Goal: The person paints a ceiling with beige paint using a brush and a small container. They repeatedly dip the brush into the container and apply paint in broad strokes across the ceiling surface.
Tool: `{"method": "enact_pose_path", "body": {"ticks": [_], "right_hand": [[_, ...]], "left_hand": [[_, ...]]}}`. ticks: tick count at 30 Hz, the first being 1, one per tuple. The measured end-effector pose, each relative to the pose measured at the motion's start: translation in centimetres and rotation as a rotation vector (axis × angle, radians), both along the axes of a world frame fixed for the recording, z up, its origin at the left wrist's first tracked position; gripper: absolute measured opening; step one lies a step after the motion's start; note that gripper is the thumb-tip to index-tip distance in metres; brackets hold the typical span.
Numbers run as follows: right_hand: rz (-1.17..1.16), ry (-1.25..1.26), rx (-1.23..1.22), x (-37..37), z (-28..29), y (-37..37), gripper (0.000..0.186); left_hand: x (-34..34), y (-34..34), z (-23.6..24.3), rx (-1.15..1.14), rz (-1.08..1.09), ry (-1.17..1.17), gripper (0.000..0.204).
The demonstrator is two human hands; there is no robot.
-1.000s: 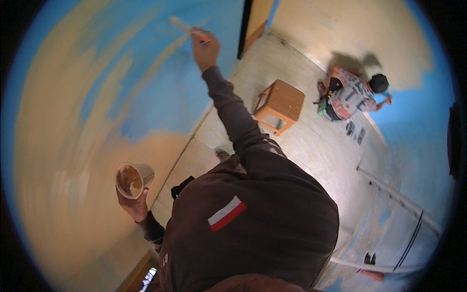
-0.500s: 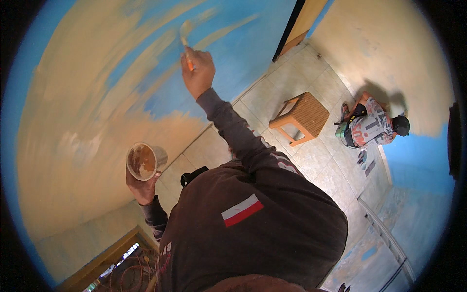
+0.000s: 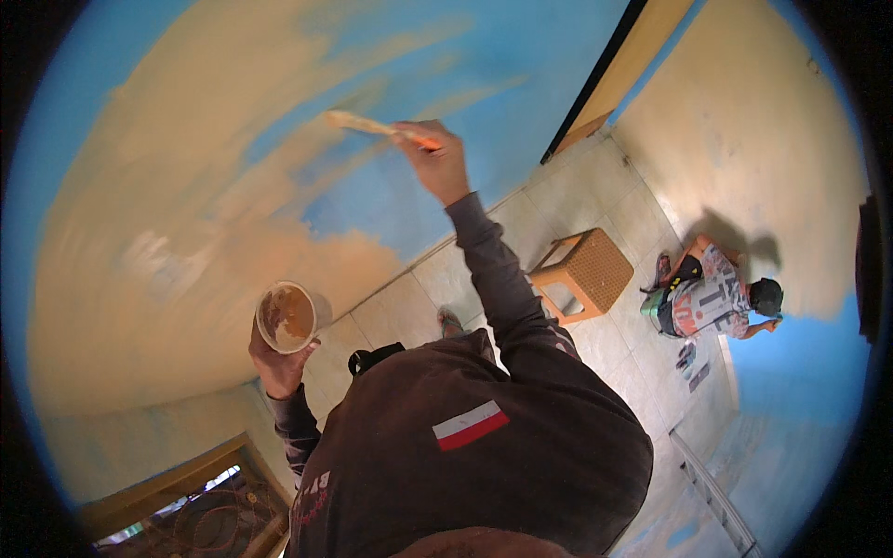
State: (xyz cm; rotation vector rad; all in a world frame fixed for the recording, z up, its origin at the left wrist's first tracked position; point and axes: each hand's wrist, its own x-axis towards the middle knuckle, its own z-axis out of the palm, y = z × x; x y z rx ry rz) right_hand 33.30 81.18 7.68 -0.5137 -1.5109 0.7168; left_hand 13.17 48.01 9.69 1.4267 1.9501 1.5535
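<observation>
One paintbrush (image 3: 372,126) in right hand (image 3: 437,163) fingers — bristles leftward.

Dark brown, long-sleeved, one bright patch.

I wore a dark brown long-sleeved top whose sleeves ran to both wrists. A red-and-white patch (image 3: 471,425) sat on it; below and left of that patch, pale lettering marked the fabric. Above and left of the patch lay a black strap (image 3: 375,357).

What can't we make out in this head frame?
- Brush bristles: motion-blurred against the wall, head view.
- Paint level in the cup: too small; left hand wraps its base.
- Right hand grip on the brush handle: fingers cover it.
- Other person's work: too small, near the rim.
</observation>
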Motion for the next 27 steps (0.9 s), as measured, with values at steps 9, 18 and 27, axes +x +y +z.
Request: {"method": "enact_pose_path", "body": {"ticks": [9, 18, 27], "right_hand": [[-0.474, 0.112, -0.15, 8.3, 0.2, 6.6, 0.018], [-0.704, 0.161, -0.05, 4.8, -2.7, 7.3, 0.022], [-0.189, 0.14, -0.33, 1.2, -0.5, -3.4, 0.017]], "left_hand": [[0.0, -0.8, -0.4, -0.021, 0.058, 0.029, 0.091], [0.0, -0.4, 0.0, -0.009, 0.023, -0.006, 0.088], [-0.4, -0.6, -0.2, -0.004, 0.005, 0.059, 0.092]]}}
